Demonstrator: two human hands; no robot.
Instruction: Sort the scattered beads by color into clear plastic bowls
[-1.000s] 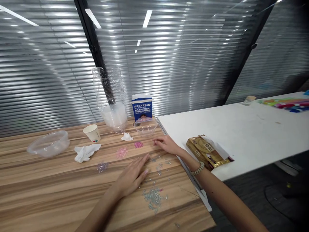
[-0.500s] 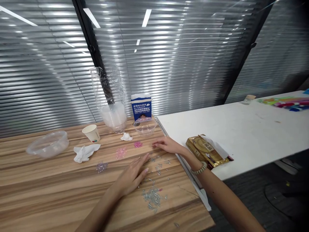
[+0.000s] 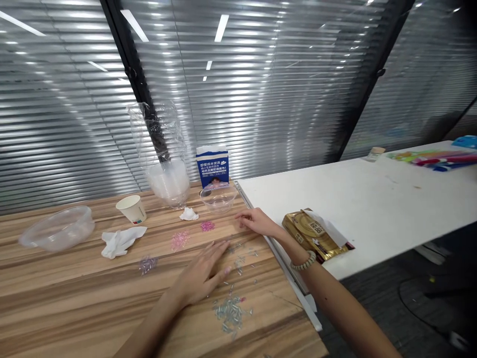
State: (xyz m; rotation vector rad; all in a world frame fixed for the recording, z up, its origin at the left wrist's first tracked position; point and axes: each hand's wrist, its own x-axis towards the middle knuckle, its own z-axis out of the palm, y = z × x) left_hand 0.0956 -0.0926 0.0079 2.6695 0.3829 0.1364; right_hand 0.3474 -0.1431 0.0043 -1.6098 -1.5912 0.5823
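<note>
My left hand [image 3: 204, 274] rests flat on the wooden tabletop, fingers stretched out, beside a loose scatter of small clear tube-like beads [image 3: 239, 262]. Below it lies a denser pile of clear greyish beads [image 3: 230, 315] with one pink piece at its upper edge. My right hand [image 3: 256, 222], a beaded bracelet on its wrist, is over the table's right edge. Its fingers are loosely bent and apart, and nothing shows in them. Small heaps of bright pink beads [image 3: 207, 226], pale pink beads [image 3: 180, 240] and purple beads [image 3: 148, 264] lie to the left.
Along the back stand a clear plastic bowl [image 3: 219, 199], a blue packet [image 3: 213, 168], bagged stacked bowls [image 3: 169, 183] and a paper cup [image 3: 132, 209]. Crumpled tissues [image 3: 121, 242] and an oval plastic tub [image 3: 59, 228] are left. A gold tissue pack [image 3: 315, 233] lies on the white table [image 3: 372, 194].
The view has shifted slightly, moving most things a little left in the picture. My right hand's fingers have bent inward somewhat. My left hand stays flat among the clear beads.
</note>
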